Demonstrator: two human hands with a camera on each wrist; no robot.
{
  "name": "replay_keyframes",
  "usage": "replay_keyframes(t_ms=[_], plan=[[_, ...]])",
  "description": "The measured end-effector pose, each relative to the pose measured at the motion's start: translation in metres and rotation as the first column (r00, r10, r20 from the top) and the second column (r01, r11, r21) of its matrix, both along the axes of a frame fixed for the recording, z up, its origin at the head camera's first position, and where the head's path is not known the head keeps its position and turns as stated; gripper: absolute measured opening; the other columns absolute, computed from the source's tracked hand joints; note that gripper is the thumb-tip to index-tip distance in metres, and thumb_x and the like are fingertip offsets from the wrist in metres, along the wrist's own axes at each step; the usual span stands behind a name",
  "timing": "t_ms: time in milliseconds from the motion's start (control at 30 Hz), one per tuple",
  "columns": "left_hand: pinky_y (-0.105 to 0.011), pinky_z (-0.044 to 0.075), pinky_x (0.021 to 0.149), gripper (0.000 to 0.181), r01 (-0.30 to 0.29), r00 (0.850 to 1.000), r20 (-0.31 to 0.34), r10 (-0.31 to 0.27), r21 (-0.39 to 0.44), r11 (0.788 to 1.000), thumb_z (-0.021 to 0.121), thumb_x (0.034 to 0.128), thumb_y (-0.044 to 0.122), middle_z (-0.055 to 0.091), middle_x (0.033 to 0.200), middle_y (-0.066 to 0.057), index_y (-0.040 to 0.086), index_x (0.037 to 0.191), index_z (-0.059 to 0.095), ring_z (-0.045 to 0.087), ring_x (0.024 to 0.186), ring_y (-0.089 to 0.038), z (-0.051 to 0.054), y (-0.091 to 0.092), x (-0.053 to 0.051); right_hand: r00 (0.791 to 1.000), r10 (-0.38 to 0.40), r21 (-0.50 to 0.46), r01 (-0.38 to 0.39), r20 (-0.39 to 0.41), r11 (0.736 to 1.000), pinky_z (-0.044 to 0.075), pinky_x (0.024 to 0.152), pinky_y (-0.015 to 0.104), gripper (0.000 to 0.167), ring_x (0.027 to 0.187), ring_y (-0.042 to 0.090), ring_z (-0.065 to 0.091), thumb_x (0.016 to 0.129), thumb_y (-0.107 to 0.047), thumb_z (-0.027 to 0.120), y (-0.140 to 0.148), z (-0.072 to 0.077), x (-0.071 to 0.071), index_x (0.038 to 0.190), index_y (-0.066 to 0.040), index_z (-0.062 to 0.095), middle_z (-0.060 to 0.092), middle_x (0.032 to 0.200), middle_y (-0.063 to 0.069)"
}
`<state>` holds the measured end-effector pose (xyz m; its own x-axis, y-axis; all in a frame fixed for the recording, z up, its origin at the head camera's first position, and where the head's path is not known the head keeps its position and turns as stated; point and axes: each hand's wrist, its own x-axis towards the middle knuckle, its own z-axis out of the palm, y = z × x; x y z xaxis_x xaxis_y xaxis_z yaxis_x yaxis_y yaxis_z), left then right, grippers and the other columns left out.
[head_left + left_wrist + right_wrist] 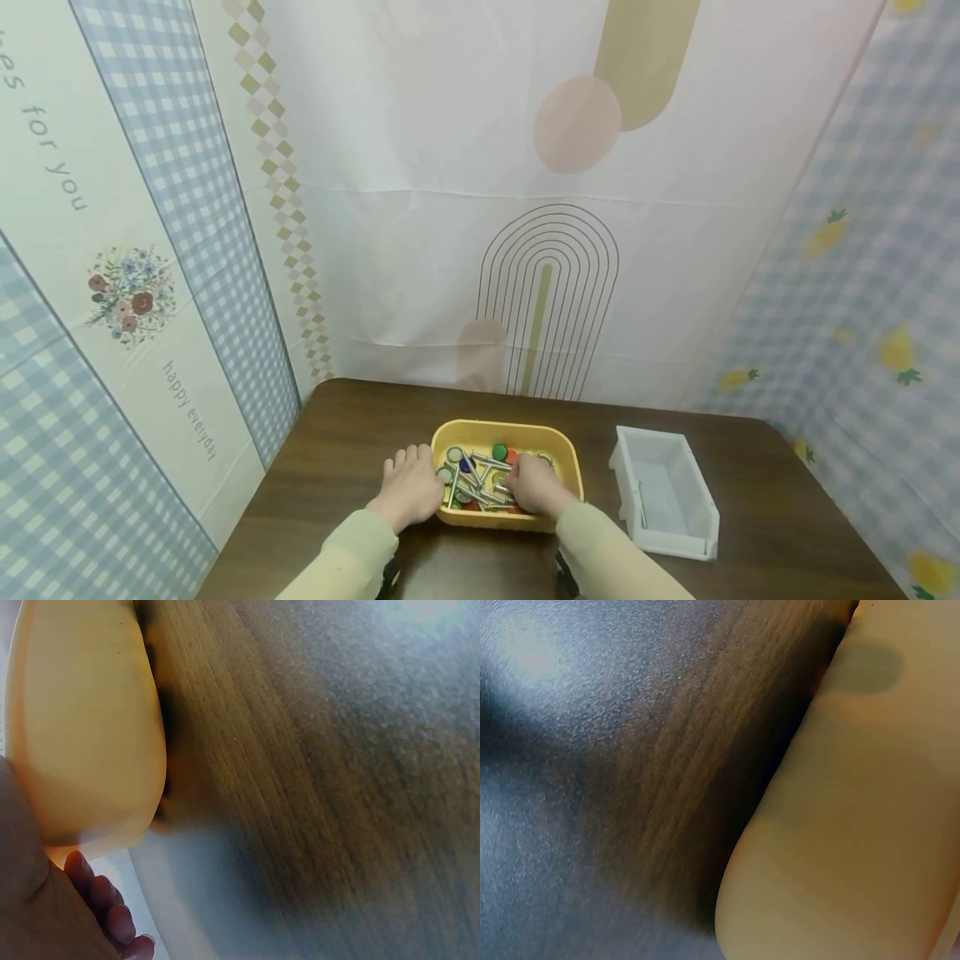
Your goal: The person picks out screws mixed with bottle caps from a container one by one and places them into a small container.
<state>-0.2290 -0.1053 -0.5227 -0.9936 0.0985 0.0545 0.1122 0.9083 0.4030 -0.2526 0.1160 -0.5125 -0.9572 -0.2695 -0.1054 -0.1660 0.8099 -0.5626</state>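
A yellow plastic tub [504, 522] holds a jumble of silver bolts [468, 477] and coloured bottle caps, among them a green cap [500, 452]. My left hand [408, 487] rests against the tub's left rim, its fingers loosely bent outside the wall. The left wrist view shows those fingers [105, 900] beside the tub's outer side. Inside the tub at the right, my right hand [536, 485] reaches down among the bolts with bent fingers. Its fingertips are hidden, so what they pinch cannot be seen. The right wrist view shows mostly the tub's outer wall [847, 810].
A white open-fronted bin [667, 483] stands right of the tub, with a single bolt [642, 506] lying along its left side. Both containers sit on a dark brown wooden table [345, 433]. Patterned cloths [420, 250] hang behind and at both sides.
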Motion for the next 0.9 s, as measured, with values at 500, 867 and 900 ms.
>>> replay_keyframes(t_ms=[500,867,900], plan=[[-0.046,0.028,0.078,0.024,0.004,1.0,0.015,-0.004,-0.002,1.0,0.055,0.0922,0.027,0.039,0.088,-0.008,0.005,0.099,0.046,0.035,0.085,-0.028,0.001,-0.001,0.001,1.0,0.014,-0.092,-0.014,-0.007,0.996,0.043,0.055,0.031,0.012,0.062,0.016,0.05,0.096,-0.011,0.056,0.007,0.01,0.0,0.086,-0.005,0.06,0.055,0.073,0.002],[-0.046,0.027,0.077,0.02,0.007,1.0,-0.009,-0.007,0.018,1.0,0.054,0.091,0.023,0.038,0.087,-0.008,0.005,0.095,0.045,0.035,0.084,-0.029,0.005,0.001,0.004,0.995,-0.036,-0.318,0.064,0.093,0.946,0.046,0.061,0.033,0.018,0.071,0.02,0.056,0.098,-0.015,0.056,0.024,0.025,-0.001,0.097,0.001,0.064,0.061,0.081,0.011],[-0.046,0.027,0.077,0.02,0.004,1.0,-0.007,-0.004,0.018,1.0,0.054,0.0912,0.023,0.038,0.087,-0.008,0.005,0.095,0.044,0.034,0.084,-0.029,0.006,0.001,0.004,0.993,-0.044,-0.334,0.078,0.109,0.939,0.048,0.062,0.035,0.019,0.072,0.022,0.058,0.098,-0.015,0.056,0.025,0.026,-0.002,0.098,0.002,0.064,0.062,0.083,0.012]])
